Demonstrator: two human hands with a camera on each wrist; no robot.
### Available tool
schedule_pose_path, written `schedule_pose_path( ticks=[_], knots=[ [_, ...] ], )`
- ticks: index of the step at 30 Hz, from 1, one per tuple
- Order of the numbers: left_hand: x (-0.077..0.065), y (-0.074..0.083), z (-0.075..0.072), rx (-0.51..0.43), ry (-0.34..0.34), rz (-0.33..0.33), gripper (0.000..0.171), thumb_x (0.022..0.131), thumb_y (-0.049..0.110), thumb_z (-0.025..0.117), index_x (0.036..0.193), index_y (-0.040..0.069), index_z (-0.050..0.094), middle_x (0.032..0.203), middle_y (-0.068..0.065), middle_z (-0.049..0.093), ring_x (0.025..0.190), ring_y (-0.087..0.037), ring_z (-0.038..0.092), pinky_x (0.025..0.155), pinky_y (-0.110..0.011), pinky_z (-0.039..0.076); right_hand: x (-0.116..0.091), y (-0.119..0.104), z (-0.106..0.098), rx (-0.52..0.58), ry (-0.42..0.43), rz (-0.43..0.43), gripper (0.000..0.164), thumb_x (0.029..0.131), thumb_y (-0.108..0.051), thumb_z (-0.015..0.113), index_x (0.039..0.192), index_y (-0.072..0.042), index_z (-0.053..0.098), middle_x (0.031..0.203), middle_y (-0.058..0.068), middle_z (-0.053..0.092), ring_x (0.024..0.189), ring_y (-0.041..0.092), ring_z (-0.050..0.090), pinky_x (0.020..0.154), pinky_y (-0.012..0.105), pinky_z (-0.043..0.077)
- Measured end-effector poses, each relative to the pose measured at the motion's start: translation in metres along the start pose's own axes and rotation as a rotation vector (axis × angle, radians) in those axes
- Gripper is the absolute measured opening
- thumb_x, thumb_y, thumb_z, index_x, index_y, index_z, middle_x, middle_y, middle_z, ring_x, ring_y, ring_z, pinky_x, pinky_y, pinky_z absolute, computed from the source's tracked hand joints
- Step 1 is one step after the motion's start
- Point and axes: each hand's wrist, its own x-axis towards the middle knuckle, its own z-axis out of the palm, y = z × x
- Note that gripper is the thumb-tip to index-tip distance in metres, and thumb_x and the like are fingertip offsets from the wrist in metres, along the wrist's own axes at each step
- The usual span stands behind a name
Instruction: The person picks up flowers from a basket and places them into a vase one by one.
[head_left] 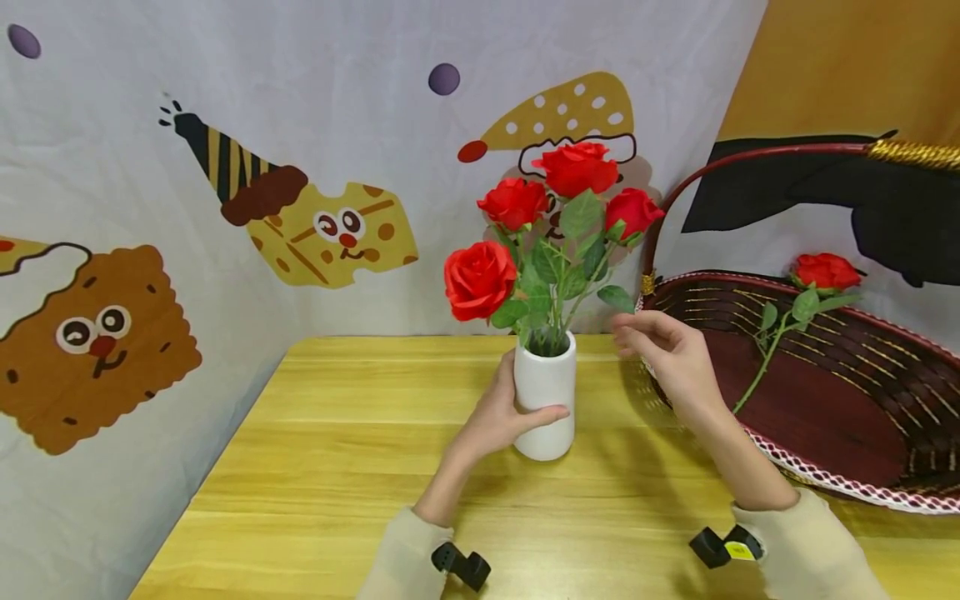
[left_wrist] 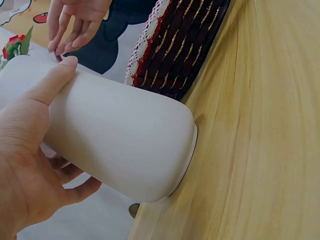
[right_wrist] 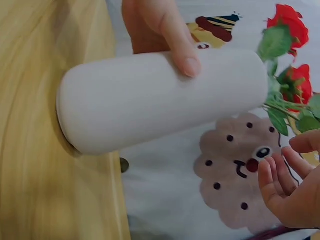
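A white vase stands upright on the wooden table, holding several red roses with green leaves. My left hand grips the vase from its left side, the thumb lying across the front; the left wrist view shows the fingers reaching round behind the vase. Right of the flowers, my right hand hovers with loosely bent fingers, nothing visible between them. Its fingertips are just below a rose leaf; whether they touch it I cannot tell. The right wrist view has these relaxed fingers beside the stems.
A dark woven basket with a tall arched handle stands at the right, close to my right forearm. One red rose leans inside it. Behind the table hangs a cloth with cartoon prints.
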Motion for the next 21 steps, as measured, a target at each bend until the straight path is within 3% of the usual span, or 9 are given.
schedule_pose_path(
  ticks=[4,10,21],
  knots=[
    [-0.001,0.000,0.000,-0.004,-0.003,-0.004,0.096,0.085,0.035,0.083,0.157,0.022,0.021,0.140,0.002,0.046,0.118,-0.017,0.056,0.097,-0.043,0.048,0.001,-0.007,-0.012,0.057,0.021,0.013,0.023,0.098,-0.010,0.067,0.115,0.006,0.068,0.103,-0.002,0.073,0.080,0.010,0.069,0.078,0.020,0.055],
    [0.000,0.001,0.001,0.001,-0.003,-0.003,0.095,0.085,0.035,0.083,0.156,0.021,0.021,0.140,0.001,0.046,0.118,-0.017,0.055,0.098,-0.043,0.047,0.006,-0.017,-0.030,0.180,0.050,-0.023,0.027,0.098,-0.005,0.066,0.119,0.011,0.064,0.108,0.007,0.071,0.089,0.014,0.068,0.079,0.023,0.056],
    [-0.001,0.002,0.000,-0.006,0.003,-0.012,0.096,0.085,0.035,0.083,0.157,0.022,0.021,0.140,0.002,0.046,0.118,-0.017,0.055,0.098,-0.043,0.047,0.013,-0.032,-0.067,0.253,0.162,-0.054,0.027,0.096,-0.002,0.067,0.119,0.011,0.065,0.104,0.006,0.073,0.087,0.015,0.071,0.078,0.021,0.056]
  ],
)
